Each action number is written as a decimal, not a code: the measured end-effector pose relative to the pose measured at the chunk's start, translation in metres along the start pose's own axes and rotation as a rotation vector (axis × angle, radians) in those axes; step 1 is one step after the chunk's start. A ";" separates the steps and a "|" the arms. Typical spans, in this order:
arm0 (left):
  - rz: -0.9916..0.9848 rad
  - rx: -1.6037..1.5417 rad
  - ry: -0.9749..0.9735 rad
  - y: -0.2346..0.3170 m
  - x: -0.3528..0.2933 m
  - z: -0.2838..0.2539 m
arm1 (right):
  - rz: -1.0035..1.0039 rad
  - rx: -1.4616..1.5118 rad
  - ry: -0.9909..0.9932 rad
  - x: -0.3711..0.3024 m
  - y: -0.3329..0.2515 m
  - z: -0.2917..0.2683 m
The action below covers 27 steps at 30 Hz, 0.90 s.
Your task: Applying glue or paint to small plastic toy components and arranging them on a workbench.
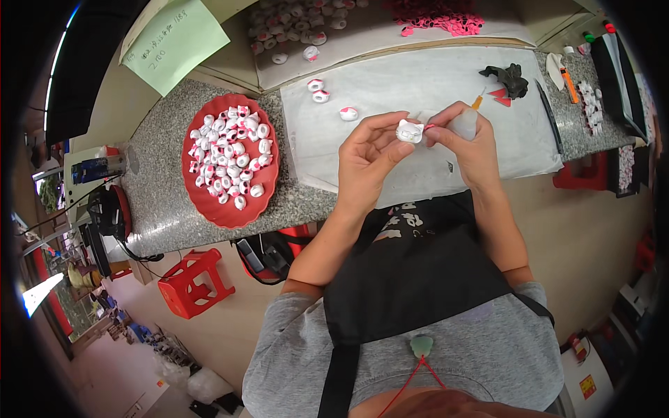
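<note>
A small white cat-head figure (409,132) sits between the thumb and fingers of my left hand (366,157), its face turned up. Close beside it, my right hand (479,148) pinches a small pink piece (429,127) between thumb and forefinger. That same hand also keeps a translucent squeeze bottle (464,125) with an amber needle tip (477,103) in its palm, tip pointing away from me. The pink piece is at the right edge of the cat head; whether they touch I cannot tell. Beyond my left hand, a white-and-pink cat head (348,113) lies on the white paper sheet (317,150).
A red scalloped plate (221,217) full of cat heads stands at left. White heads (296,24) and pink pieces (456,25) lie piled at the back. To the right are a crumpled black lump (512,80), a black pen-like stick (548,115) and an orange cutter (569,86).
</note>
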<state>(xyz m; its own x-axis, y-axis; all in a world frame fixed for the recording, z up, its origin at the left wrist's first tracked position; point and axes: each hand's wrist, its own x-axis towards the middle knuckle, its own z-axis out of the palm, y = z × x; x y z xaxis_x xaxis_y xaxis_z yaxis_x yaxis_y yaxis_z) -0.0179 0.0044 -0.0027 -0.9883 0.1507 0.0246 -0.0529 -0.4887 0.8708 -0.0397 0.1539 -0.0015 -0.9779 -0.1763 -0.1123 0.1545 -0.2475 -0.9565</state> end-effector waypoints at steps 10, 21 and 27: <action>0.201 0.401 0.091 0.003 -0.006 -0.003 | -0.027 0.079 -0.102 -0.015 -0.015 0.007; 0.316 0.560 0.052 0.006 -0.005 -0.001 | -0.012 0.114 -0.056 -0.013 -0.007 0.013; 0.112 0.243 -0.003 0.009 -0.007 -0.001 | -0.045 0.056 -0.030 -0.013 -0.002 0.017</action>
<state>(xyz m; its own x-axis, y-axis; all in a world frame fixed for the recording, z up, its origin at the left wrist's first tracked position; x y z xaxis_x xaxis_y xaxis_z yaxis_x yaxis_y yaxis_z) -0.0115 -0.0023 0.0045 -0.9856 0.1098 0.1283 0.0929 -0.2819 0.9549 -0.0245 0.1409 0.0064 -0.9795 -0.1922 -0.0601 0.1186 -0.3091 -0.9436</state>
